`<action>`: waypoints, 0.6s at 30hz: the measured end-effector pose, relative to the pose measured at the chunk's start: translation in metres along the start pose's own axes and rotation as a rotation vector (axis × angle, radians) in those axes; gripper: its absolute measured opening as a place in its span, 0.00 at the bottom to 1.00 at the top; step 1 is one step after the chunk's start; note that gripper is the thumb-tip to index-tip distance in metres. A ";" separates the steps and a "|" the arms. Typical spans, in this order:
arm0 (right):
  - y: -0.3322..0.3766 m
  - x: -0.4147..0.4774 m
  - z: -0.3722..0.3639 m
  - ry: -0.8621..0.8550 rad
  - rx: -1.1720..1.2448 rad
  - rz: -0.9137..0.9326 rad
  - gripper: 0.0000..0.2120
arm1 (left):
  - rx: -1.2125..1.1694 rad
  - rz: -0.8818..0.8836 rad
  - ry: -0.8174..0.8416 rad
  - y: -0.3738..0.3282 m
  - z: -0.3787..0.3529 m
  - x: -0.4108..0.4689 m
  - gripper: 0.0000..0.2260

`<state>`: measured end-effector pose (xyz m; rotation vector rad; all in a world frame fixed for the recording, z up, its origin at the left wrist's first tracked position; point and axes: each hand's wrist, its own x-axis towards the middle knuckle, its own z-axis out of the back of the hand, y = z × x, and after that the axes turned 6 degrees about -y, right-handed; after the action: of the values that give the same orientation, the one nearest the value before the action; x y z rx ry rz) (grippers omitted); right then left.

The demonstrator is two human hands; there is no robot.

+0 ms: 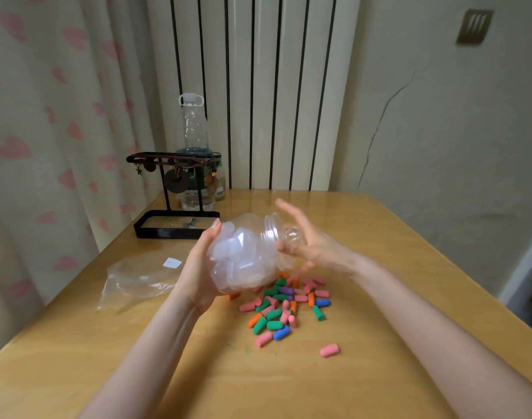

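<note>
Jar [246,255] at frame centre, above desk [379,373]; long axis near level, mouth toward frame right | left hand [198,267] grips base | right hand [307,240], fingers straight, nearer the mouth; clear knob [295,234] at palm, grip cannot be told | coloured pieces [282,303] scattered beneath.

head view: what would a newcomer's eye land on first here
The eye goes first to the scatter of pink, green, orange and blue pieces on the middle of the wooden table. Just above it, the left hand grips a clear jar tipped sideways, with the right hand open at its mouth.
</note>
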<state>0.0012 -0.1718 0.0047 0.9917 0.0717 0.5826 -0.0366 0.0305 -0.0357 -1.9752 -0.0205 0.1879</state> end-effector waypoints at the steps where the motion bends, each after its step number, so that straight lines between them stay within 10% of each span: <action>1: -0.001 0.000 -0.002 -0.034 -0.029 0.037 0.45 | 0.006 0.005 -0.004 0.000 -0.001 0.000 0.21; 6: -0.022 -0.008 0.061 -0.318 0.014 0.157 0.40 | -0.029 0.033 -0.019 -0.006 0.014 0.003 0.23; 13: -0.153 -0.039 0.098 -0.285 -0.643 -0.679 0.43 | 0.020 -0.047 0.073 -0.006 -0.011 0.004 0.19; 16: -0.146 -0.044 0.091 -0.492 -0.682 -0.490 0.41 | 0.157 -0.068 0.136 -0.003 -0.041 0.013 0.17; 18: -0.130 -0.041 0.068 -0.822 -0.352 -0.236 0.22 | 0.299 -0.117 0.129 0.000 -0.065 0.029 0.16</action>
<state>0.0438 -0.2973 -0.0703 0.7992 -0.6170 -0.0612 0.0011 -0.0263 -0.0141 -1.6789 -0.0232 -0.0134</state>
